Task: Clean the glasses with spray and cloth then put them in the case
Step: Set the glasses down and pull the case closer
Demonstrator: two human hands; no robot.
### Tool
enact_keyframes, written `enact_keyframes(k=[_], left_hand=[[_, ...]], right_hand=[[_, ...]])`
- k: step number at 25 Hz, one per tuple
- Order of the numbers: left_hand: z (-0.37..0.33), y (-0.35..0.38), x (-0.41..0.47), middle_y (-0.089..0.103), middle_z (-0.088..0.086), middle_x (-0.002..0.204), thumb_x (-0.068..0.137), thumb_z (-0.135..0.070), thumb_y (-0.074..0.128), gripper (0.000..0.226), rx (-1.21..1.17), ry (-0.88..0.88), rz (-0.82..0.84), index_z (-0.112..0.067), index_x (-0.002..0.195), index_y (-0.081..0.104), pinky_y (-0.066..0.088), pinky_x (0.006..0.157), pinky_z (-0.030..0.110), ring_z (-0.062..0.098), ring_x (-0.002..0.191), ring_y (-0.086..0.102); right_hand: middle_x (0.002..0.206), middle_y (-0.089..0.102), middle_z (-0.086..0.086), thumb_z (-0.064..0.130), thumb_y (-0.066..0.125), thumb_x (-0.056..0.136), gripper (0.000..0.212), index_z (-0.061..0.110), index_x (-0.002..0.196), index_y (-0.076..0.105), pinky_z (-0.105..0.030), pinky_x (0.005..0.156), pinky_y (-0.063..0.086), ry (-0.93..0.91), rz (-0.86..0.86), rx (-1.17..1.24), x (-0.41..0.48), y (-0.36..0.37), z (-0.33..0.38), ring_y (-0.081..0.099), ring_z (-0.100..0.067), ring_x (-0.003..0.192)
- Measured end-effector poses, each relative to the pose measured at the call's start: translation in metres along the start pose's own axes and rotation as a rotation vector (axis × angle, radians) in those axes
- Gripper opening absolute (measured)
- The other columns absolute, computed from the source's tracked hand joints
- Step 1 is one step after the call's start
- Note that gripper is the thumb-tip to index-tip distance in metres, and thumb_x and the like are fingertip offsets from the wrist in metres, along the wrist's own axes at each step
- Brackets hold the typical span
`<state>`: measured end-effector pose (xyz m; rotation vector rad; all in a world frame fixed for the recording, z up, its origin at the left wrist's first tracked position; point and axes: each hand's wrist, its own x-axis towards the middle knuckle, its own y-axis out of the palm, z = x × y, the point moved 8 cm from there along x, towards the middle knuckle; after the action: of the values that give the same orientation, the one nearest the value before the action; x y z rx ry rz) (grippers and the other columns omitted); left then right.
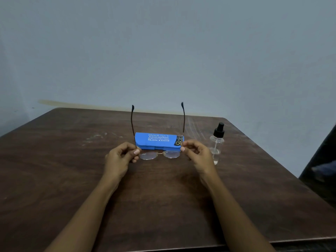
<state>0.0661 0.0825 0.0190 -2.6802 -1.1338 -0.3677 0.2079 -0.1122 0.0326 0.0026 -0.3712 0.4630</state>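
Glasses (148, 155) crosswise, temples upward; fingers (136, 152) of left hand (121, 157) and right hand (197, 154) pinched on its hinges

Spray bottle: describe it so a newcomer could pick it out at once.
On the brown table, look right of the blue case, just past the right hand. The spray bottle stands upright there. It is the only clear thing with a black pump top.

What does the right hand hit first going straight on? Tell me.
The right hand likely meets the blue case first, just beyond the glasses it pinches; depth unclear. The spray bottle stands aside.
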Motion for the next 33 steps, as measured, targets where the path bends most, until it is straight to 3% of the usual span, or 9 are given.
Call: enact_keyframes(k=[6, 9, 13, 19, 25, 29, 33], left_hand=[[-0.012, -0.006, -0.003, 0.066, -0.012, 0.058, 0.078, 0.000, 0.061, 0.009, 0.162, 0.123, -0.113, -0.007, 0.076, 0.067, 0.045, 0.058, 0.004, -0.005, 0.054, 0.059], [-0.019, -0.006, -0.006, 0.065, -0.010, 0.069, 0.076, 0.003, 0.062, 0.008, 0.218, 0.195, -0.140, -0.004, 0.077, 0.067, 0.042, 0.061, 0.001, -0.013, 0.062, 0.059], [-0.017, -0.007, -0.004, 0.067, -0.002, 0.072, 0.074, 0.004, 0.063, 0.007, 0.283, 0.241, -0.152, -0.003, 0.073, 0.066, 0.042, 0.063, 0.010, 0.005, 0.073, 0.060], [-0.023, -0.006, -0.007, 0.065, -0.014, 0.073, 0.073, 0.003, 0.066, 0.014, 0.273, 0.282, -0.114, -0.010, 0.075, 0.069, 0.041, 0.063, 0.004, -0.009, 0.070, 0.058], [-0.020, -0.007, -0.006, 0.067, -0.003, 0.074, 0.070, 0.008, 0.066, 0.019, 0.275, 0.267, -0.134, -0.007, 0.080, 0.073, 0.044, 0.066, 0.002, -0.015, 0.070, 0.059], [-0.021, -0.006, -0.008, 0.068, 0.002, 0.080, 0.071, 0.009, 0.067, 0.017, 0.246, 0.248, -0.120, -0.002, 0.083, 0.073, 0.043, 0.065, -0.002, -0.019, 0.067, 0.058], [-0.019, -0.001, -0.007, 0.066, 0.001, 0.081, 0.069, 0.010, 0.068, 0.019, 0.273, 0.233, -0.075, -0.001, 0.084, 0.072, 0.042, 0.066, -0.004, -0.022, 0.067, 0.056]], right_hand=[[0.073, 0.060, 0.006, -0.003, 0.062, 0.081, 0.027, 0.023, 0.074, 0.059, -0.008, 0.055, 0.040, -0.065, 0.026, -0.067, -0.003, 0.003, 0.001, 0.051, 0.007, 0.057], [0.072, 0.060, 0.007, -0.005, 0.061, 0.081, 0.026, 0.019, 0.073, 0.056, -0.006, 0.054, 0.039, -0.070, 0.025, -0.084, -0.003, 0.005, 0.000, 0.052, 0.008, 0.056], [0.071, 0.059, 0.005, -0.007, 0.060, 0.080, 0.027, 0.018, 0.073, 0.056, -0.007, 0.054, 0.039, -0.082, 0.031, -0.098, -0.004, 0.006, 0.002, 0.052, 0.007, 0.054], [0.083, 0.064, -0.021, -0.005, 0.061, 0.081, 0.027, 0.021, 0.074, 0.057, -0.017, 0.056, 0.042, -0.095, 0.032, -0.120, -0.005, 0.004, 0.003, 0.053, -0.021, 0.070], [0.071, 0.062, -0.007, -0.011, 0.058, 0.080, 0.027, 0.015, 0.072, 0.059, -0.015, 0.061, 0.050, -0.019, 0.043, 0.027, -0.004, 0.005, -0.007, 0.058, -0.002, 0.057], [0.065, 0.066, -0.006, -0.016, 0.042, 0.082, 0.036, 0.010, 0.068, 0.063, -0.019, 0.063, 0.050, 0.058, 0.003, 0.138, -0.003, 0.000, -0.017, 0.059, -0.014, 0.059], [0.054, 0.067, 0.000, -0.009, 0.046, 0.085, 0.029, 0.006, 0.065, 0.062, -0.016, 0.055, 0.048, 0.128, -0.005, 0.209, -0.003, 0.000, -0.022, 0.058, -0.009, 0.053]])
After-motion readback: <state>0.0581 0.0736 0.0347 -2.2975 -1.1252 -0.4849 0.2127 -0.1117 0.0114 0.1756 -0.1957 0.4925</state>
